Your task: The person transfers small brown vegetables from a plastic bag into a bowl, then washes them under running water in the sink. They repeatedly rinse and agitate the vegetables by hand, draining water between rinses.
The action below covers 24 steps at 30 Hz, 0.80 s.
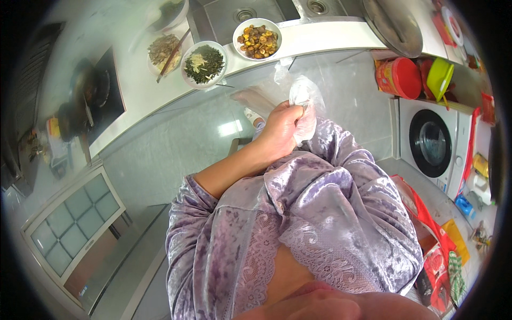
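Observation:
My left hand (pixel 280 126) reaches up from the left and is closed around bunched, thin white plastic film (pixel 306 94). Loose, clearer folds of it stick out beyond the fist. The right sleeve (pixel 340 146) of a crushed-velvet top leads in to this same plastic. My right hand is covered there, so its fingers cannot be made out. Ahead on the counter, a white bowl (pixel 258 59) holds browned round food pieces (pixel 258 42). Left of it, another white bowl (pixel 185 76) contains chopped dark greens (pixel 204 66) topped with pale chopped bits.
Chopsticks (pixel 173 56) rest across a dish of sliced food (pixel 162 50). A wok (pixel 90 88) sits at the left. Behind the bowls is a steel sink (pixel 214 18). A large metal lid (pixel 394 30) overhangs the counter edge. At right stand a red bucket (pixel 406 78) and a washing machine (pixel 408 114).

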Each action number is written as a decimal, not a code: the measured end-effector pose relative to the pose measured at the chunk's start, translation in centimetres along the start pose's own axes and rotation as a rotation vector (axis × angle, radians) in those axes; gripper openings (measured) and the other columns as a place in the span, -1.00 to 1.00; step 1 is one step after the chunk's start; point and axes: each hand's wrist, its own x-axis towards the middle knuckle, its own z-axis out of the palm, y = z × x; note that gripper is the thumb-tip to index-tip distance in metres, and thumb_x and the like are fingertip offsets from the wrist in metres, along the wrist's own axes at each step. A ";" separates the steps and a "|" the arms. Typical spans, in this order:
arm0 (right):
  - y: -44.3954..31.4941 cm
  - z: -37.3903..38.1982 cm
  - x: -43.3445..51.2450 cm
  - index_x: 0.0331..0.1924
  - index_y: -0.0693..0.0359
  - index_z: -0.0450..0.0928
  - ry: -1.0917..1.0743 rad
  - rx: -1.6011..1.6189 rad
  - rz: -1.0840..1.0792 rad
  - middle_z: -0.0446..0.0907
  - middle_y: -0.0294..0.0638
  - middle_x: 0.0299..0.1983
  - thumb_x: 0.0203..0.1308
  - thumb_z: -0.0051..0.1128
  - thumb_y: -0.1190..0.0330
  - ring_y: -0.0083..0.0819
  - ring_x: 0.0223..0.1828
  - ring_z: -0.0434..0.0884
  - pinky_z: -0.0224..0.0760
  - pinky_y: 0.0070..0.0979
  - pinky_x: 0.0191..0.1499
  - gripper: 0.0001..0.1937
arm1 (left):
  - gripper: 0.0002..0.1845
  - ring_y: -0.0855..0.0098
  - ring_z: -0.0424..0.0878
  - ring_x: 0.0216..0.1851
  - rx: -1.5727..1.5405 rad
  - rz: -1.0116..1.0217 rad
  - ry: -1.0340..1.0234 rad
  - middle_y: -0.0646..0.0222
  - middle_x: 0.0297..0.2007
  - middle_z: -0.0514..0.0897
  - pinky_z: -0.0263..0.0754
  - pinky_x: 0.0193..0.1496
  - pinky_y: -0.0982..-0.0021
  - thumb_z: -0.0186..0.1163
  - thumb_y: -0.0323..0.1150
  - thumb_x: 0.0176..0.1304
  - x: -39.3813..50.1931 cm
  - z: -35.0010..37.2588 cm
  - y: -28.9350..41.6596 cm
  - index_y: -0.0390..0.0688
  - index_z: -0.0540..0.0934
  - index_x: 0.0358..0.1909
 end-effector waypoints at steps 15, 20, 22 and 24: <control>1.1 -0.1 -0.7 -0.02 0.30 0.53 -0.056 0.057 0.118 0.60 -0.01 -0.08 0.16 0.07 0.37 -0.23 -0.07 0.59 0.44 -0.37 -0.02 -0.69 | -0.87 0.54 0.34 -0.64 -0.091 0.042 -0.057 0.45 -0.61 0.42 0.23 -0.57 0.47 -0.08 -0.55 0.05 0.1 -1.1 0.6 -0.22 0.48 -0.53; 1.4 -0.5 -0.7 -0.02 0.30 0.53 -0.060 0.074 0.148 0.60 -0.01 -0.08 0.16 0.07 0.37 -0.23 -0.08 0.59 0.45 -0.37 -0.03 -0.68 | -0.86 0.54 0.36 -0.63 -0.100 0.022 -0.083 0.44 -0.60 0.44 0.24 -0.55 0.48 -0.07 -0.54 0.07 0.3 -1.3 0.7 -0.25 0.50 -0.50; 1.5 -0.6 -0.6 -0.02 0.31 0.53 -0.059 0.082 0.161 0.60 0.00 -0.09 0.15 0.07 0.37 -0.23 -0.08 0.59 0.45 -0.37 -0.03 -0.68 | -0.86 0.54 0.37 -0.62 -0.113 0.021 -0.099 0.44 -0.59 0.44 0.26 -0.55 0.48 -0.06 -0.53 0.08 0.4 -1.5 0.6 -0.25 0.50 -0.51; 1.6 -0.7 -0.6 -0.02 0.31 0.53 -0.059 0.090 0.172 0.60 0.00 -0.09 0.15 0.07 0.36 -0.23 -0.08 0.60 0.45 -0.37 -0.03 -0.68 | -0.86 0.54 0.37 -0.63 -0.125 0.024 -0.119 0.43 -0.60 0.44 0.26 -0.56 0.48 -0.06 -0.53 0.08 0.5 -1.6 0.7 -0.25 0.50 -0.51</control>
